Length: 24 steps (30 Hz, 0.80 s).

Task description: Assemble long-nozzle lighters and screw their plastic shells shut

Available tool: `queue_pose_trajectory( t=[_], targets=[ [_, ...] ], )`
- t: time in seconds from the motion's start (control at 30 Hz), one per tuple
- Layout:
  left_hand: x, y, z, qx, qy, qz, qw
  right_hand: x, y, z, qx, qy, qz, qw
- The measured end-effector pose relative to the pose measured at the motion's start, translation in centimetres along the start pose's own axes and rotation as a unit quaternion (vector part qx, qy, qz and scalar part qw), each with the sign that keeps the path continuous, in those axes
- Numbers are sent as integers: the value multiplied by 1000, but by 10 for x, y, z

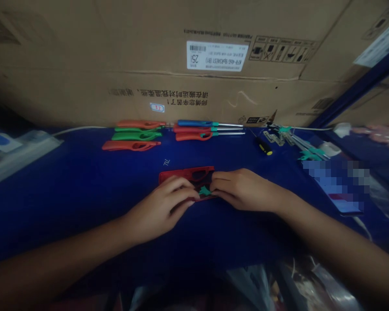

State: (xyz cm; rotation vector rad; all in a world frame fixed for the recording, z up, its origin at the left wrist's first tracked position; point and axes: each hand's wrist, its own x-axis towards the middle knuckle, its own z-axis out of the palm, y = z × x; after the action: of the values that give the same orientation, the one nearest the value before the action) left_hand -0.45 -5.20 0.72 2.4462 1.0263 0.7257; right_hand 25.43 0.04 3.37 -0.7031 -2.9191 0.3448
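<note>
An opened red lighter casing [186, 173] lies on the blue tabletop, with one half behind the other. My left hand [168, 201] is closed on the nearer half, which its fingers mostly cover. A small green plastic trigger piece [205, 190] sits in that nearer half, between my two hands. My right hand [240, 188] pinches at the right end of this green piece; its fingertips hide exactly what they hold. Just behind the casing lie tiny bent metal wires [166, 162].
Orange and green lighter casings [136, 136] lie back left, beside several assembled lighters with metal tubes [210, 129]. Back right are a black-and-yellow screwdriver [263, 146], metal tubes with green parts [306, 144] and a phone [337, 190]. A cardboard wall [116, 56] bounds the back.
</note>
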Motion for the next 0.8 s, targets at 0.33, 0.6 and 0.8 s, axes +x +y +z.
queue_pose_trajectory(
  t=[0.33, 0.6, 0.8],
  targets=[
    [0, 0, 1, -12, -11, -17, 1000, 0, 1, 2, 20, 32, -15, 999],
    [0, 1, 0, 6, -27, -5, 1000, 1, -4, 0, 8, 25, -30, 999],
    [-1, 1, 3, 6, -16, -16, 1000, 1, -12, -1, -86, 18, -47, 995]
  ],
)
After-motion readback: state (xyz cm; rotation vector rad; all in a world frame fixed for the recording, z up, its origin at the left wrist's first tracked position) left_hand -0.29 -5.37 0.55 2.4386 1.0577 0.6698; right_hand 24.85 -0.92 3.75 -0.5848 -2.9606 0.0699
